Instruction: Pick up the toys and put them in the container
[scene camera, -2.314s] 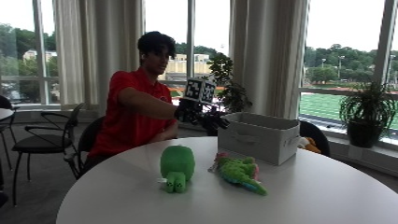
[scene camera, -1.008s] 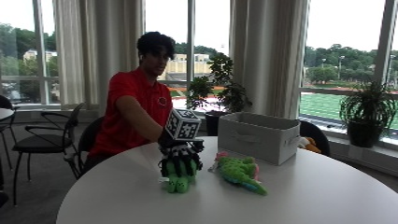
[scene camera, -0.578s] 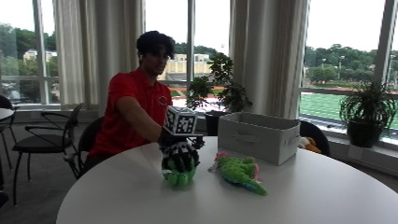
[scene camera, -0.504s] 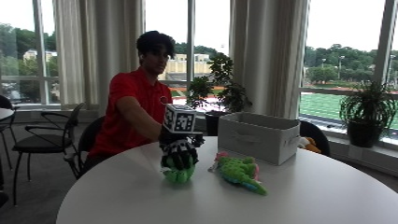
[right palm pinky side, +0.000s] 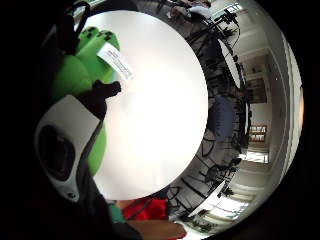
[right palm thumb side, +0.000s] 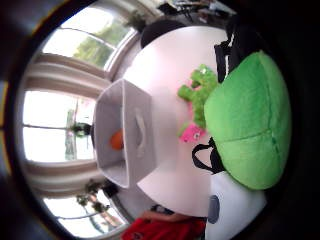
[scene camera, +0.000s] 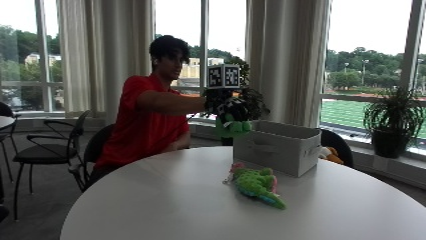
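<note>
The gloved right hand (scene camera: 229, 107) grips a green plush toy (scene camera: 231, 126) in the air, just beside the near rim of the grey container (scene camera: 276, 147). At the container's seven o'clock, a green dinosaur toy (scene camera: 256, 184) lies on the white table (scene camera: 146, 205), open surface around it.

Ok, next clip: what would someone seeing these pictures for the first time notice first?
First, the gloved right hand, raised above the white round table and gripping a green plush toy in the air, close beside the grey fabric container. Next, a second green toy with pink parts lying on the table in front of the container. The thumb-side palm view shows something orange already inside the container.
</note>
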